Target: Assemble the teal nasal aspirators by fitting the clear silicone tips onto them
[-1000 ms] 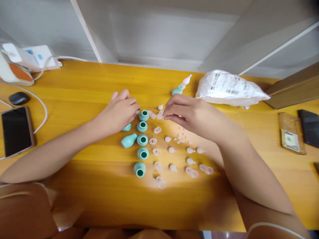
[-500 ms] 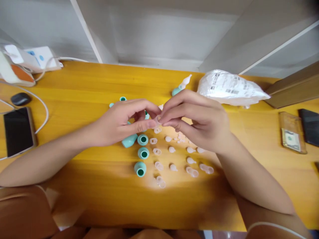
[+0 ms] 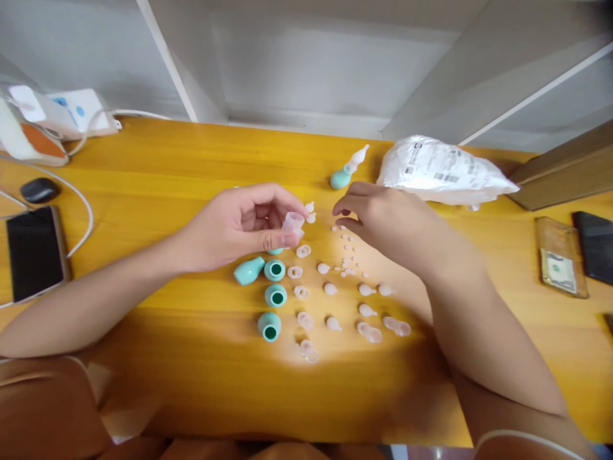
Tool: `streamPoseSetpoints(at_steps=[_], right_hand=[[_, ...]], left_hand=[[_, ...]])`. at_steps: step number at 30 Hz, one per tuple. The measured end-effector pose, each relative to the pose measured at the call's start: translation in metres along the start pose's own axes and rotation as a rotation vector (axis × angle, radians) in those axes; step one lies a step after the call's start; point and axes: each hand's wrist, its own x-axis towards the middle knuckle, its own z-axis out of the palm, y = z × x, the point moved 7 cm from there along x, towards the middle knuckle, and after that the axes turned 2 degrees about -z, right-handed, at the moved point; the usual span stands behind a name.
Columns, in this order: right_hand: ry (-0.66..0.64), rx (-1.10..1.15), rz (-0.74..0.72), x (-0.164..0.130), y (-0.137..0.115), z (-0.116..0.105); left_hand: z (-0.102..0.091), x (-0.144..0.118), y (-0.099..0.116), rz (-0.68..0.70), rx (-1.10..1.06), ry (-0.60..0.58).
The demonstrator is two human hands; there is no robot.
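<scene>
My left hand [image 3: 249,220] pinches a small clear plastic tube [image 3: 293,222] between thumb and fingers, its wide mouth facing up. To the right, my right hand [image 3: 373,214] hovers over tiny white pieces [image 3: 345,236], fingers curled but apart, with nothing visible in them. Teal bulbs [image 3: 276,295] stand in a column below my left hand, and one teal bulb [image 3: 249,271] lies on its side. Next to that column runs a row of clear tubular parts [image 3: 305,320]. White teardrop-shaped tips [image 3: 330,289] lie farther right. Part of the bulb column is hidden behind my left hand.
An assembled teal-and-white bulb syringe [image 3: 342,177] lies at the back beside a white plastic package [image 3: 445,169]. A phone [image 3: 37,253], a black mouse [image 3: 40,190] and cables are at the left. A clear case [image 3: 560,255] and a cardboard box [image 3: 565,166] occupy the right.
My right hand has let go of the clear tube and moved right, its fingers parting. My left hand keeps the tube, now tilted mouth up.
</scene>
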Motion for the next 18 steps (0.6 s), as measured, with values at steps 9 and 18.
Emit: streamPoseSetpoints(at_steps=[9,18], right_hand=[[-0.207,-0.209,-0.012,0.013,0.012,0.039],[0.030,0.189,-0.089,0.010,-0.014,0.000]], left_hand=[[-0.007,0.002,0.003,0.188,0.153,0.073],[-0.010,-0.001,0.007,0.265,0.241,0.174]])
